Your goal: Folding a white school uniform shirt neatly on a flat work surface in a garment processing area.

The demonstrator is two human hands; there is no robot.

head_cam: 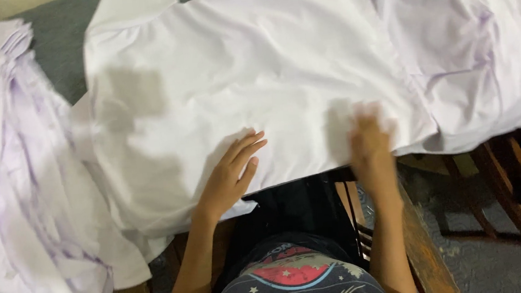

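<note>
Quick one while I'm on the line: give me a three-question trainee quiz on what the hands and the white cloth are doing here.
1. True or false: the left hand lies flat, palm down, on the white cloth.
2. Where is the stack of white pieces with purple marks? A) on the person's left B) on the person's lap C) under the right hand
3. Fill in: the right hand rests at the cloth's near ____, above the wooden frame.

Key: 1 true; 2 A; 3 edge. The right hand is motion-blurred, so its grip cannot be told.
</note>
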